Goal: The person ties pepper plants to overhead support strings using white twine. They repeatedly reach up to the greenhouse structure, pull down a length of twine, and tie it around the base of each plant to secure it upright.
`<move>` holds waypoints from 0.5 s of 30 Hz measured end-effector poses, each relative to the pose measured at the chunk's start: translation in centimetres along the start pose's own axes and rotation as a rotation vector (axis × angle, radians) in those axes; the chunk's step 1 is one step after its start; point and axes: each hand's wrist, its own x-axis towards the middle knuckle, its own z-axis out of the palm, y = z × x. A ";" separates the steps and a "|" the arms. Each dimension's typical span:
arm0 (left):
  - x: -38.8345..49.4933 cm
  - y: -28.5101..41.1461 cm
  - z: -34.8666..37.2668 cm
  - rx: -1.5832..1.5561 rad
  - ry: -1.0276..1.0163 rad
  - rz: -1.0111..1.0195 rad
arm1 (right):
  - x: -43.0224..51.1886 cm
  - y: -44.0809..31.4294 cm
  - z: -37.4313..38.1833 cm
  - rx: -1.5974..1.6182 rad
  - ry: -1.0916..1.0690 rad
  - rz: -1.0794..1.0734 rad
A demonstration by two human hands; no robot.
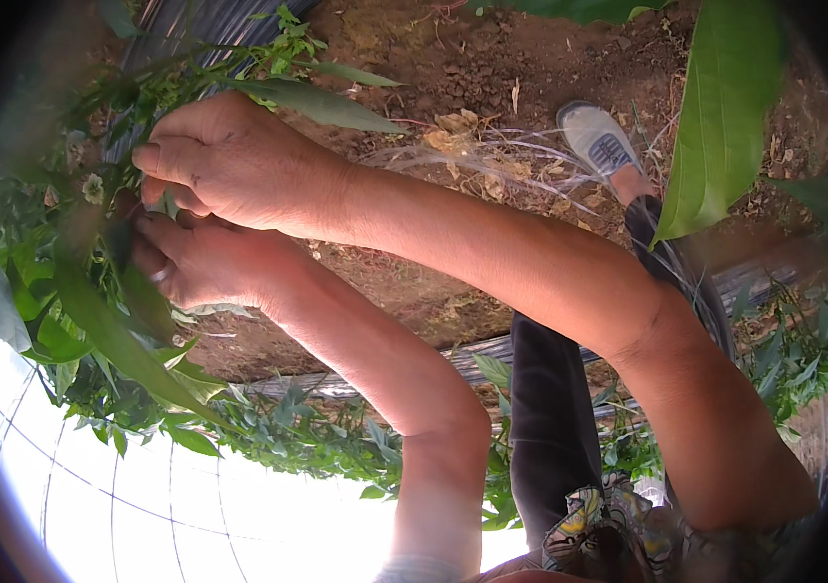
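Note:
Both my hands reach into a leafy green plant (115, 313), which looks like a pepper plant, at the left of the view. My right hand (239, 160) is the upper one, its thumb and bent fingers drawn together at the thin stems (138, 120). Just below it and nearly touching, my left hand (210, 259) has its fingers curled among the leaves, with a ring (160, 275) on one finger. Leaves and shadow cover the left fingertips, so what they hold cannot be made out. A small pale flower (93, 188) hangs beside the fingers.
Brown soil (414, 313) with dry leaves (457, 131) and pale plastic strands (530, 164) lies beneath my arms. My grey shoe (596, 138) stands on it. Plastic sheeting (202, 33) edges the row. A large leaf (723, 124) hangs close at the upper right. More plants (312, 437) grow behind.

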 end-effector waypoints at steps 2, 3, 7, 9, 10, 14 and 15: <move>0.5 0.4 0.2 -0.093 0.009 -0.055 | 0.4 -0.6 0.1 0.033 -0.003 0.048; 0.8 0.6 0.3 -0.161 0.015 -0.095 | 0.5 -0.9 0.1 0.035 -0.005 0.066; 2.3 0.5 1.0 -0.451 0.005 -0.176 | 1.1 -1.9 0.3 0.108 -0.014 0.040; 3.1 0.4 1.2 -0.304 -0.015 -0.078 | 1.3 -2.3 0.1 0.082 -0.037 0.026; 3.4 0.4 1.3 -0.233 -0.044 0.009 | 1.5 -2.5 0.2 0.102 -0.043 0.016; 3.2 0.7 1.6 -0.009 -0.061 0.263 | 1.8 -3.3 0.5 0.111 -0.064 -0.096; 3.1 0.9 1.5 0.066 -0.072 0.174 | 1.8 -3.4 0.6 0.099 -0.076 -0.118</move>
